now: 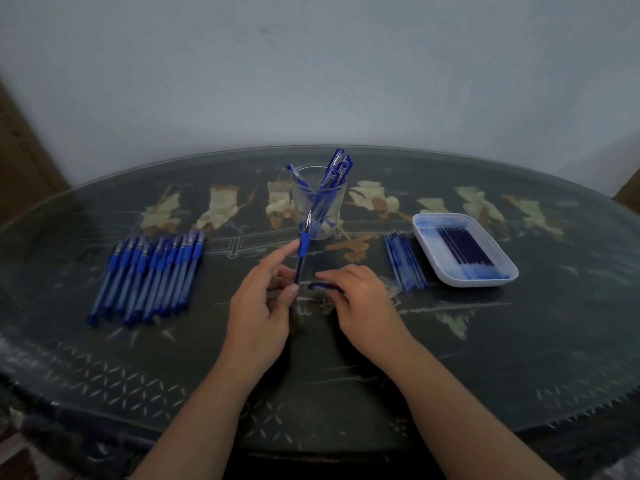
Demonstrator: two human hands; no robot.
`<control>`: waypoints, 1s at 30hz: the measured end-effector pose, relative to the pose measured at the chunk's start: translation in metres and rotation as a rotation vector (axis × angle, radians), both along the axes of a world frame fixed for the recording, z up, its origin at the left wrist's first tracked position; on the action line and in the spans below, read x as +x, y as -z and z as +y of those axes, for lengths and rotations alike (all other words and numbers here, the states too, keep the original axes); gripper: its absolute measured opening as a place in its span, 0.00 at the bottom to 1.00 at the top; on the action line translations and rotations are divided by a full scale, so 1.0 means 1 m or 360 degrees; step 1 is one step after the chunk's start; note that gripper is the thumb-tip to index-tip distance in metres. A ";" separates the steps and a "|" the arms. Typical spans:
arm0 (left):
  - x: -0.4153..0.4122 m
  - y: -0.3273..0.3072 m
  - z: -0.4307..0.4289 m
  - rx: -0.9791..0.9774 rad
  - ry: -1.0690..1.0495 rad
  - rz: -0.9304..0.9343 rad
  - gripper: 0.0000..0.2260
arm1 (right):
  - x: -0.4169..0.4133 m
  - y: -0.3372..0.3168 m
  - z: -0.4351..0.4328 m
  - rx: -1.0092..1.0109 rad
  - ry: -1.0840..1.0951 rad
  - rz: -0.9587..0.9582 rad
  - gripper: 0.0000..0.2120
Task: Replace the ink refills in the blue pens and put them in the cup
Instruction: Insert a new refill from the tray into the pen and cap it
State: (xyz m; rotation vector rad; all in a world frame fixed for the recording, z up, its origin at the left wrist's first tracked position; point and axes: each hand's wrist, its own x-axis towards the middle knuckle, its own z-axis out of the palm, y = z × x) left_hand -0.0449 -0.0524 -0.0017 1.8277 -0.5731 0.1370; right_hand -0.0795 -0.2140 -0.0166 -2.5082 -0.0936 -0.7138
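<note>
Head view: left hand (258, 310) fingers pinch pen (303, 244) tip-up, right hand (362, 299) fingers clamp likely cap (322, 286); align cap straight over tip, then press.

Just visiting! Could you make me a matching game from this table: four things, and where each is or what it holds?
1 clear plastic cup
2 white plastic tray
3 row of blue pens
4 uncapped blue pen

A gripped by the left hand
B lying left on the dark table
C holds dark ink refills
D holds standing blue pens

Pairs: 1-D, 2-C, 3-B, 4-A
</note>
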 end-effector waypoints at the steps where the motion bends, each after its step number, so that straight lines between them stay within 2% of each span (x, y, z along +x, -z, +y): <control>1: 0.000 0.000 0.000 -0.0004 0.0012 0.0002 0.31 | 0.000 -0.004 -0.002 0.0144 0.0048 -0.0025 0.15; 3: -0.001 0.000 0.000 -0.0009 0.0039 0.0003 0.32 | -0.004 -0.019 -0.006 0.0547 0.0155 0.0048 0.19; 6: -0.004 -0.002 -0.001 -0.0017 0.0099 -0.0016 0.32 | -0.010 -0.046 -0.012 0.1376 0.0116 0.0146 0.22; 9: -0.006 -0.002 -0.002 -0.0008 0.0153 -0.0072 0.30 | -0.016 -0.067 -0.015 0.2068 -0.0101 0.0127 0.18; 11: -0.007 -0.002 -0.001 -0.0006 0.0162 -0.0111 0.30 | -0.019 -0.074 -0.016 0.2283 -0.0201 0.0113 0.13; 13: -0.007 -0.002 -0.001 -0.0012 0.0180 -0.0139 0.30 | -0.022 -0.078 -0.016 0.2289 -0.0178 0.0066 0.09; 20: -0.013 -0.006 -0.003 0.0069 0.0278 -0.0305 0.30 | -0.026 -0.084 -0.013 0.1677 0.0005 -0.0201 0.08; 30: -0.012 -0.006 -0.003 0.0122 0.0333 -0.0369 0.30 | -0.024 -0.083 -0.016 0.1502 -0.0008 -0.0247 0.09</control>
